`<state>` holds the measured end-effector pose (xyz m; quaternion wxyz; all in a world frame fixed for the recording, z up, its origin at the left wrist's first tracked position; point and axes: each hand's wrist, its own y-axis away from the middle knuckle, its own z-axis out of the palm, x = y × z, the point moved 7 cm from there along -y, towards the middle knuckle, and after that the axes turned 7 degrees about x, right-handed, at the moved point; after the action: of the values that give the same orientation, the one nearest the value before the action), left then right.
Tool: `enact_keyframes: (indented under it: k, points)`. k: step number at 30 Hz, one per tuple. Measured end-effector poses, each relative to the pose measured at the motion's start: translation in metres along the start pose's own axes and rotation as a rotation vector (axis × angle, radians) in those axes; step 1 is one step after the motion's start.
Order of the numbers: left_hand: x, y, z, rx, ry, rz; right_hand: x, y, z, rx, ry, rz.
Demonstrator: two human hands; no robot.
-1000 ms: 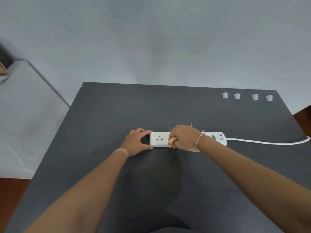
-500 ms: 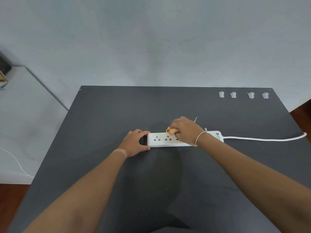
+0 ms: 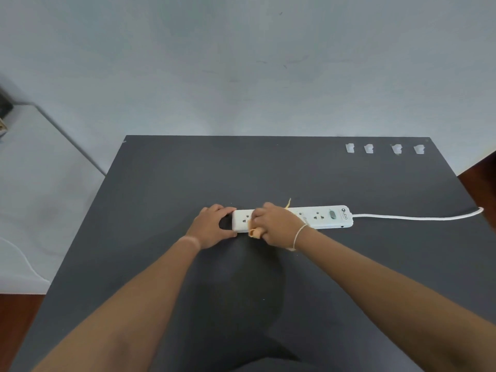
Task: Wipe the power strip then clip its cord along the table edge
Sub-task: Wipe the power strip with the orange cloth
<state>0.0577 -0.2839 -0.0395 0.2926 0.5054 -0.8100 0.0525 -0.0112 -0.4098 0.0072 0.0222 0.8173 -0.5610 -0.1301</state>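
A white power strip [image 3: 322,217] lies across the middle of the dark table [image 3: 166,183]. Its white cord [image 3: 418,217] runs right to the table's edge. My left hand [image 3: 213,226] grips the strip's left end between thumb and fingers. My right hand [image 3: 276,224] is closed on a small orange cloth [image 3: 253,232] and presses it on the left part of the strip, hiding the sockets beneath. A scrap of the cloth sticks up behind my knuckles. Several white cord clips [image 3: 350,148] sit in a row near the table's far right corner.
The table's back edge meets a pale grey wall [image 3: 241,63]. A light grey surface [image 3: 35,197] stands to the left, lower than the table. Reddish floor [image 3: 480,170] shows past the right edge, where the cord drops off.
My right hand has slid the cloth left along the strip, from its middle to its left part, uncovering the right socket and switch. My left hand has stayed on the strip's end.
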Motion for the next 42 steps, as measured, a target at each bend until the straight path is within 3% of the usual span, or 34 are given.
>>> enact_keyframes:
  k: [5,8,13,17,21,25,29,33,37,39,42]
  points:
    - [-0.002,0.0,0.0,0.002,0.021,-0.001,0.065,0.031,-0.015,-0.004,0.149,0.221]
    - [-0.002,-0.001,0.001,0.003,0.007,0.001,0.044,0.009,-0.027,0.169,0.085,0.141]
    - [-0.002,-0.002,0.001,0.001,-0.016,0.011,-0.002,-0.009,0.005,0.104,0.092,-0.029]
    - [-0.003,-0.002,0.001,0.004,-0.004,0.007,0.058,0.035,0.001,0.101,0.05,0.041]
    - [-0.001,-0.003,0.002,-0.001,-0.012,0.006,0.108,0.061,-0.012,0.021,0.232,0.164]
    - [0.009,-0.005,0.001,-0.011,-0.084,0.023,0.07,0.029,-0.023,0.201,0.079,0.127]
    - [0.042,-0.011,0.004,-0.029,-0.178,0.139,0.035,0.015,-0.003,0.167,0.005,0.075]
    - [0.053,-0.015,0.011,-0.075,-0.128,0.142,0.088,0.06,-0.002,0.136,-0.01,0.145]
    - [0.054,-0.015,0.01,-0.082,-0.089,0.14,0.154,0.114,-0.014,0.126,0.105,0.368]
    - [0.054,-0.015,0.01,-0.086,-0.089,0.139,0.157,0.104,-0.021,0.185,0.109,0.421]
    - [0.054,-0.016,0.01,-0.095,-0.096,0.13,0.111,0.059,-0.022,0.253,0.003,0.313]
